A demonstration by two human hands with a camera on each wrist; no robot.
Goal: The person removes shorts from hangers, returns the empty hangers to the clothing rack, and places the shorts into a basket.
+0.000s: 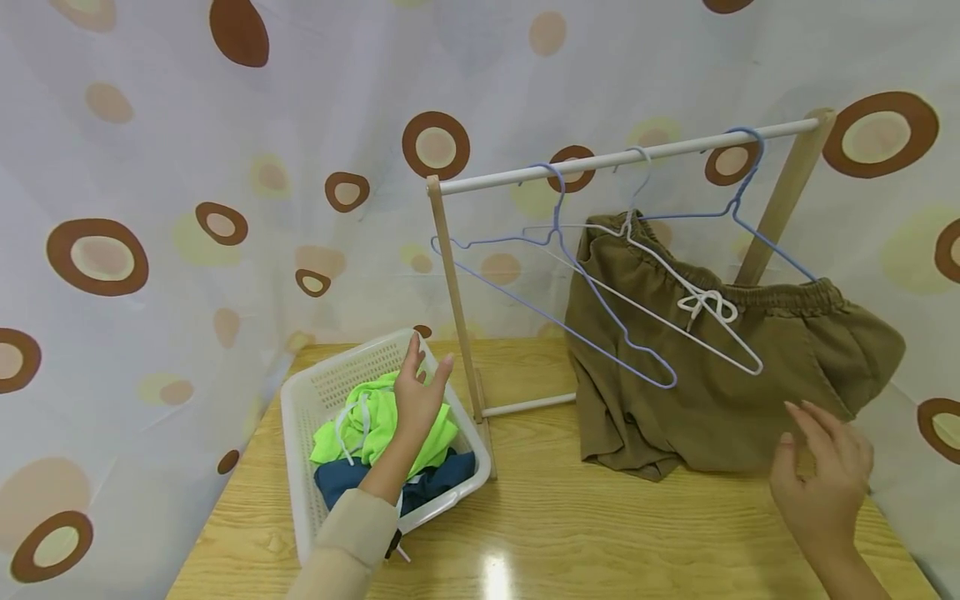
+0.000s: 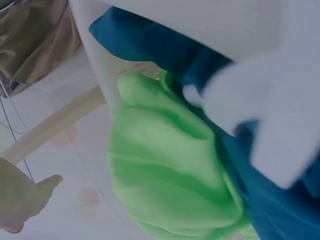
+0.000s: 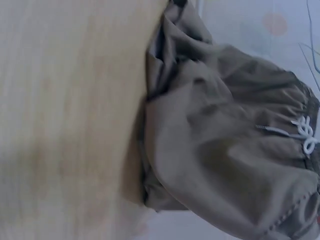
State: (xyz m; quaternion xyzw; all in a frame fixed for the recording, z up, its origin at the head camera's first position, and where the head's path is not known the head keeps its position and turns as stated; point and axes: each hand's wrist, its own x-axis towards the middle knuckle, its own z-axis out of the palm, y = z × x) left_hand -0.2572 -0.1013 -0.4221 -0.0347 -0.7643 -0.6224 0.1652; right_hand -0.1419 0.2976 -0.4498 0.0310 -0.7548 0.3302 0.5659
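My left hand reaches over the white basket, its fingers extended and nothing in its grip. Below it in the basket lie a bright green garment with a pale drawstring and a dark blue garment. In the left wrist view the thumb stands apart from the left hand, near the green cloth. My right hand, loosely bent and holding nothing, is at the lower right of the brown shorts. These hang by their elastic waist from a blue hanger, white drawstring tied in a bow.
A wood-and-white clothes rack stands on the wooden table. A white hanger and another blue hanger hang bare from its bar, in front of the shorts. Behind is a spotted curtain.
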